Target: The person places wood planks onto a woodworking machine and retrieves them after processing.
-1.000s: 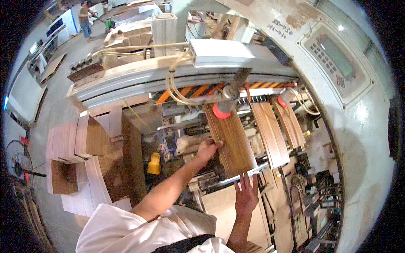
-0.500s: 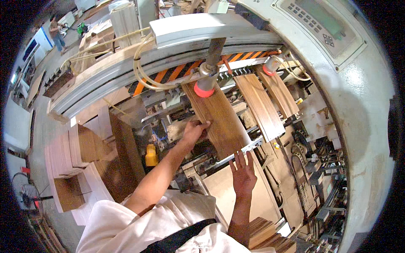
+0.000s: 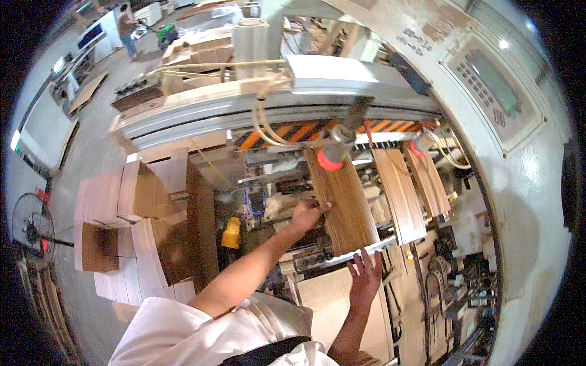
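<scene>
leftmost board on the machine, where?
The board is right of centre in the head view, far end under the red-tipped cylinder, left hand at its left edge, right hand by its near end.

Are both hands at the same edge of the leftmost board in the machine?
No: the left hand is at the left edge of the board, the right hand at its near end.

A machine bed (image 3: 387, 243) of metal bars and rails stretches from three to five o'clock. Three brown boards lie on it, apart from one another: a wide board (image 3: 349, 210) at four o'clock, then a narrower board (image 3: 400, 201) and a third board (image 3: 431, 183) farther out toward three. The grey floor (image 3: 97, 122) spreads at ten o'clock; a person (image 3: 126, 30) stands on it at half past ten.
</scene>
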{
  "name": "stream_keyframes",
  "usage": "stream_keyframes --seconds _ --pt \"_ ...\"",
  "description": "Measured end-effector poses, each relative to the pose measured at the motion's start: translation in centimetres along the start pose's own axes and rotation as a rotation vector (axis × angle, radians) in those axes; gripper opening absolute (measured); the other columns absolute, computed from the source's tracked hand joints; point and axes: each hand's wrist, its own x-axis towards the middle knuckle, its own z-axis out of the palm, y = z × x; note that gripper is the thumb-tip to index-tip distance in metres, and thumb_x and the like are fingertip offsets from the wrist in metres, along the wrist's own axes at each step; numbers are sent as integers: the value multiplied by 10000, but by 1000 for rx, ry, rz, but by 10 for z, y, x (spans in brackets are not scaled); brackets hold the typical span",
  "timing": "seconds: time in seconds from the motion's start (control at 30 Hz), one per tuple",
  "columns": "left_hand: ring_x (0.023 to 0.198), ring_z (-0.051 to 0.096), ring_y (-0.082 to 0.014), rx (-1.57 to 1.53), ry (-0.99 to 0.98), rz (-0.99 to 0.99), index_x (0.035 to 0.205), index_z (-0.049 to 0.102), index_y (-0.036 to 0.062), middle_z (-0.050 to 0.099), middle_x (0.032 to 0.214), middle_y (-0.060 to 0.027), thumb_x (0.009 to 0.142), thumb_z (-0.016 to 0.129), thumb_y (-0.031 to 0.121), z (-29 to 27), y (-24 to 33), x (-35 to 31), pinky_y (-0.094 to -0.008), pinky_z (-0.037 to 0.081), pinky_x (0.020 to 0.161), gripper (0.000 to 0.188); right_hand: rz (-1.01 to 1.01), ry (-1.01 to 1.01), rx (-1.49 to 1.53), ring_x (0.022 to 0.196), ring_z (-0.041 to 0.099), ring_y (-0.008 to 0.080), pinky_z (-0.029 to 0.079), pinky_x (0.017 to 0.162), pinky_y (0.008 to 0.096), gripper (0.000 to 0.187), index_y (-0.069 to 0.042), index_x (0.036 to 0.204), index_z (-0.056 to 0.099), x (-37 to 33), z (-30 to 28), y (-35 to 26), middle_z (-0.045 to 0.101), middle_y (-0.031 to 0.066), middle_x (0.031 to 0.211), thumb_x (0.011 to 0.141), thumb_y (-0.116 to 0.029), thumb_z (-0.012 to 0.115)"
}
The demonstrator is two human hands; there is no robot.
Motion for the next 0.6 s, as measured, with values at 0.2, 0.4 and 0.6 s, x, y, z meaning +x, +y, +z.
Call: stream_keyframes --seconds 0.2,0.4,0.6 --pt "807 634 -382 412 -32 112 918 642 -13 631 844 -247 807 612 383 -13 25 -60 -441 482 723 413 -316 253 -549 1000 548 189 497 744 334 483 -58 1308 459 84 -47 37 534 90 1191 889 -261 589" --pt "970 601 -377 943 -566 161 1245 472 42 605 1080 -207 838 581 361 -76 76 -130 -457 498 815 529 -186 270 -460 856 574 192 512 581 304 340 -85 1198 546 101 -39 38 574 72 1076 881 -201 588" --pt "895 648 -336 1061 -627 143 1175 507 -17 635 1034 -194 749 584 66 -95 52 -135 -424 547 710 441 -276 202 -370 891 586 250 536 584 389 334 -140 1142 529 116 -64 48 578 78 1074 845 -241 643"
